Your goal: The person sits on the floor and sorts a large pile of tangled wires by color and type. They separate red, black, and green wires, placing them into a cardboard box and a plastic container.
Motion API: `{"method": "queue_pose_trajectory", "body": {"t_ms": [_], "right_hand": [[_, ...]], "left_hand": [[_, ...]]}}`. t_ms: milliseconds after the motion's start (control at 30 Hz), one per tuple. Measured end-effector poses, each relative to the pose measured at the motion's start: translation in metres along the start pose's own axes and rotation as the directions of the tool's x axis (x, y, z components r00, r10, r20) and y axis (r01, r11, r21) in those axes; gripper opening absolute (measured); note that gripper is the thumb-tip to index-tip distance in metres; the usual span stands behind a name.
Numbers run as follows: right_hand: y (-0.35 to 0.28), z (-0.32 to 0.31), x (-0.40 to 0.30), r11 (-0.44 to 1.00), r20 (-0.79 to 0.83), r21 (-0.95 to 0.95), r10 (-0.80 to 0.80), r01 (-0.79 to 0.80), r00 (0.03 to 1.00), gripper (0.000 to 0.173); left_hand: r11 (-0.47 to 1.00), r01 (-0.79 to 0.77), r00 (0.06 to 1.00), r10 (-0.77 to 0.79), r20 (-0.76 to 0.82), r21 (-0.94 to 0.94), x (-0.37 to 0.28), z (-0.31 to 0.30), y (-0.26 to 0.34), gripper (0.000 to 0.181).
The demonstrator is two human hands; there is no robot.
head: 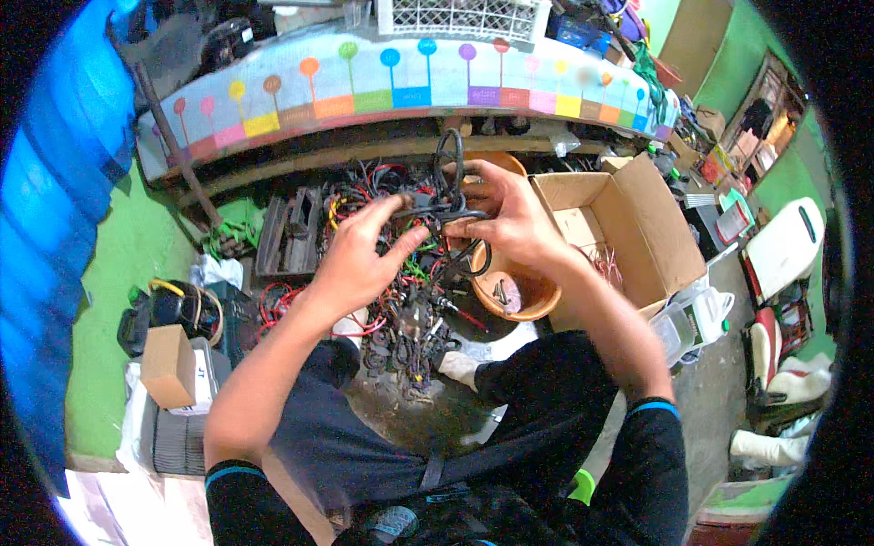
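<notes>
A bunch of black cable (450,170) is looped between my two hands, above a heap of tangled wires and connectors (410,307) on the floor. My right hand (512,215) has its fingers closed around the cable's right side. My left hand (362,252) is at the cable's left side, thumb and fingertips close to it; whether they pinch it is unclear. Under my right hand stands an orange bucket (519,314) with a small bag inside. An open cardboard box (642,232) beside it holds thin reddish wires. Red wires (276,307) lie left of the heap.
A low table with a colourful printed cover (410,82) spans the far side, with a white plastic crate (464,20) on it. A grey slotted tray (290,232) stands left of the heap. A small carton (167,365) is at the left, a clear plastic container (689,327) at the right.
</notes>
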State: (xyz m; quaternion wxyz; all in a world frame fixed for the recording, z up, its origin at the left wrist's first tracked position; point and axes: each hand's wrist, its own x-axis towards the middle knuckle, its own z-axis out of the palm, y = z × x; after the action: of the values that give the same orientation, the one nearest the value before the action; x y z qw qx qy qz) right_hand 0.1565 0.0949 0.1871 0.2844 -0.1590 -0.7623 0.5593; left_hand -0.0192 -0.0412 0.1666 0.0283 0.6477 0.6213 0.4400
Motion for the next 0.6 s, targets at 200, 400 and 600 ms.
{"method": "queue_pose_trajectory", "body": {"t_ms": [200,400,600], "right_hand": [[-0.004,0.007,-0.013,0.953,-0.257,-0.287,-0.17,0.093,0.951,0.046],[0.013,0.001,-0.006,0.984,-0.184,-0.125,-0.15,0.128,0.972,0.03],[0.017,0.005,-0.001,0.987,-0.214,0.032,-0.144,0.155,0.966,0.017]], "left_hand": [[0.892,0.222,0.974,-0.218,0.054,-0.395,0.008,0.012,0.014,0.03],[0.739,0.181,0.965,-0.262,-0.03,-0.648,0.014,0.023,0.004,0.031],[0.741,0.236,0.951,-0.31,-0.008,-0.629,0.015,0.015,0.005,0.024]]}}
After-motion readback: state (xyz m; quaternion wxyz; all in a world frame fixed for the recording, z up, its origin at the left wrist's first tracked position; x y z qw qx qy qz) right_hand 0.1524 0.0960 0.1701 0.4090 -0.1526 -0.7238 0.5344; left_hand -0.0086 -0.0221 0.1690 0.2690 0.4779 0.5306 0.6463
